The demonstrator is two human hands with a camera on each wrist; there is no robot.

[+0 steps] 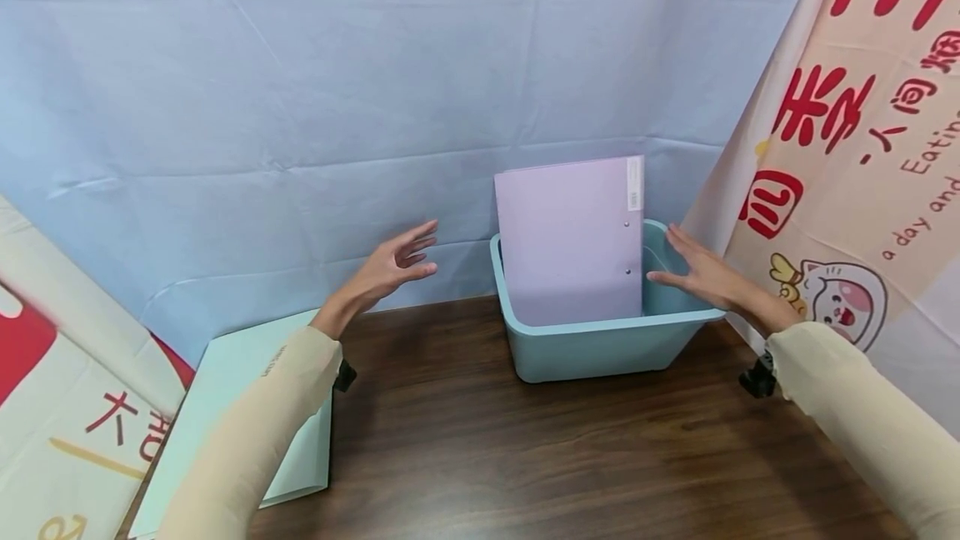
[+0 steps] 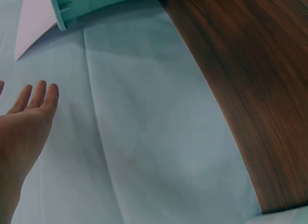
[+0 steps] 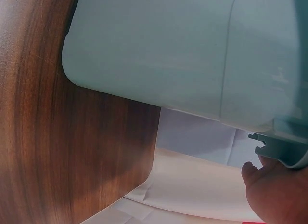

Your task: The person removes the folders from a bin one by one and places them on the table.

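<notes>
A light purple file folder (image 1: 570, 244) with a white label on its spine stands upright, leaning back, inside a teal plastic bin (image 1: 600, 348). To the left of the bin, my left hand (image 1: 386, 269) is raised above the table with its fingers extended, holding nothing. My right hand (image 1: 701, 269) is over the bin's right end, thumb and fingers spread. In the right wrist view, the fingers of that hand (image 3: 279, 190) are right at the bin's rim, partly cut off by the frame. Under my left forearm lies a pale green folder (image 1: 300, 457).
The dark wooden table (image 1: 480, 440) runs up to a light blue cloth backdrop (image 1: 337, 90). A printed cloth (image 1: 900, 215) hangs close on the right beside the bin, and another printed cloth (image 1: 67, 407) hangs on the left next to the green folder.
</notes>
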